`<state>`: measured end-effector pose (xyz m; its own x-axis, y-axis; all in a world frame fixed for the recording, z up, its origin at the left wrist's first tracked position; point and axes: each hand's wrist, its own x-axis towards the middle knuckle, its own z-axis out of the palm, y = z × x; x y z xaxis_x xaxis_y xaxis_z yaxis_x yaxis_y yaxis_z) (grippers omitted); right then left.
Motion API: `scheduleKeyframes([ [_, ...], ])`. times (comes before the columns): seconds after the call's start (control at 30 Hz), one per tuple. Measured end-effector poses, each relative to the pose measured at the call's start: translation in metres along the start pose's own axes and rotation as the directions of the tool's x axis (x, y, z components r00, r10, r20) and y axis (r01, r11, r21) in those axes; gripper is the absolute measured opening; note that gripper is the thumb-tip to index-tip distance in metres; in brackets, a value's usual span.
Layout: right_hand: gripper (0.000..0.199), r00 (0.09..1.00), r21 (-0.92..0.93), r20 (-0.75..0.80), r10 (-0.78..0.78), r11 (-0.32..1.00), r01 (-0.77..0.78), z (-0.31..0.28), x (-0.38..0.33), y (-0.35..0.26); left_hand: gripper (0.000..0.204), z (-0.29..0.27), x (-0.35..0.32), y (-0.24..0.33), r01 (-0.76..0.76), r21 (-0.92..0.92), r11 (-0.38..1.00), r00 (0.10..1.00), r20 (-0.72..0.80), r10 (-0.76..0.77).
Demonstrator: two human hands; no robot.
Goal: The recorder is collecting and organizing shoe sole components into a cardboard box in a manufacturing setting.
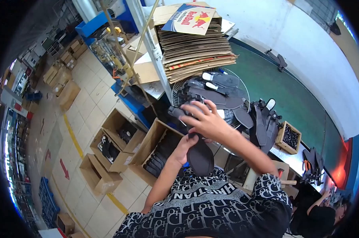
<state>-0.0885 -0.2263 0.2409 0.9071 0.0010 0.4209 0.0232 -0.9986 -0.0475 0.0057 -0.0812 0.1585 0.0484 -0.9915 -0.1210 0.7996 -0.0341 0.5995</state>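
Dark rubbery grey, the shoe sole (200, 156) sat just below the centre of the frame, its rounded end pointing down toward my patterned shirt (211, 206). My left hand (183, 148) gripped its left edge, fingers wrapped behind it. My right hand (205, 119) was above, palm down with fingers spread, resting on the pile of soles (217, 95) heaped on a round wire fan guard (179, 89); I could not tell whether those fingers had closed on a piece or merely pressed on the pile.

Above the heap, a stack of flattened cardboard (197, 49) filled the upper middle, topped by a blue printed carton flap. To the right, more dark sole pieces (265, 123) lay bunched beside a small wooden box of black parts (289, 137) on a long workbench (294, 158) running along a green and white wall (275, 79).

At lower left, four open cardboard boxes (120, 137) stood on a pale tiled floor (88, 99), some holding dark soles, one nearest box just left of my hands. A yellow line crossed the tiles, and the aisle opened toward the upper left, lined with further cartons. A blue metal frame (128, 99) crowded the boxes from above. At the lower right edge, another person in black (318, 218) bent over the bench, well apart from my arms.
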Motion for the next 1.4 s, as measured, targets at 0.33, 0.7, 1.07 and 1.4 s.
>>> scheduleKeyframes([
  [0.33,0.030,0.645,0.767,0.511,0.568,0.038,-0.641,0.083,-0.099,-0.009,0.046,-0.021,0.040,-0.016,-0.125,0.185,0.975,0.934,-0.311,0.178],
  [0.7,0.026,0.757,0.462,0.239,0.608,0.615,-0.639,0.108,-0.097,0.083,0.052,-0.057,0.093,-0.011,0.405,0.866,0.293,0.846,-0.477,0.238],
  [1.07,0.065,0.626,0.018,-0.037,0.779,0.627,-0.779,0.086,-0.155,0.165,0.057,-0.046,0.106,0.000,0.455,0.886,-0.090,0.876,-0.428,0.222],
  [1.4,0.043,0.774,0.122,0.000,0.633,0.768,-0.628,0.094,-0.090,0.196,0.052,-0.055,0.073,0.004,0.482,0.867,0.123,0.863,-0.495,0.102],
])
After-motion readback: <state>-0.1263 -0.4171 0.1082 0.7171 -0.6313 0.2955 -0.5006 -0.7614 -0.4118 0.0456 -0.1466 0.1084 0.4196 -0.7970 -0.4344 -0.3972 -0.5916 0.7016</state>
